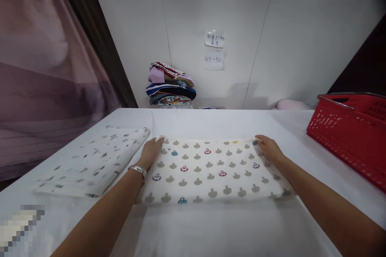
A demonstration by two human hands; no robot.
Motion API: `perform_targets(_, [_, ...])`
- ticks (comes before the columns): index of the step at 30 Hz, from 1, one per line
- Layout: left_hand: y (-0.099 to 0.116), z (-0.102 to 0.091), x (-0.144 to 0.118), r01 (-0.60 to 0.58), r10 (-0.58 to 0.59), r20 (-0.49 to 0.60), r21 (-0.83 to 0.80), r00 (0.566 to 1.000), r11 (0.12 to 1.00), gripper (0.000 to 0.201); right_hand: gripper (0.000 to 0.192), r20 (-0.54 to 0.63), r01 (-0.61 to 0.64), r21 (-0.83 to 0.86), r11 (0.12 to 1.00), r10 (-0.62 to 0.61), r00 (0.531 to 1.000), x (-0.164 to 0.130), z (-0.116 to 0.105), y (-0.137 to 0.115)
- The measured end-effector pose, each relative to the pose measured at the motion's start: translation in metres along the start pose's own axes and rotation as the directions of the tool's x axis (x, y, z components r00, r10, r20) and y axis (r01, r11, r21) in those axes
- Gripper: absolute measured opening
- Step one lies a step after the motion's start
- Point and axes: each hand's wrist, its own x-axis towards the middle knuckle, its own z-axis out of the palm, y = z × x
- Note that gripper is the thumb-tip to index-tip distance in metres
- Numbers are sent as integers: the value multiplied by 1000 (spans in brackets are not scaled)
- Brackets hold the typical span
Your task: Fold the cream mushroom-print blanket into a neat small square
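A white cloth printed with grey, blue and red mushroom-like shapes lies folded into a wide rectangle in front of me. My left hand, with a silver bracelet at its wrist, pinches the cloth's far left corner. At the far right corner, my right hand grips the same cloth between thumb and fingers. Left of my left forearm rests another folded white cloth with small dark and grey marks, which neither hand touches.
A red plastic basket with a metal handle stands on the white table at the right. Behind the table rises a pile of folded fabrics. Paper notes hang on the wall, and a purple curtain hangs at the left.
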Motion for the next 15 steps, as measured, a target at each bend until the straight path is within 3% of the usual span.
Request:
perform_targets(5, [-4, 7, -3, -54, 45, 63, 134, 997, 990, 34, 36, 112, 21, -201, 979, 2, 994, 2, 5, -6])
perform_targets(11, [2, 4, -11, -51, 56, -34, 139, 998, 989, 38, 40, 100, 51, -211, 976, -30, 994, -2, 2, -4])
perform_targets(15, [9, 6, -15, -43, 33, 40, 276, 999, 960, 37, 35, 173, 21, -281, 959, 29, 985, -3, 2, -4])
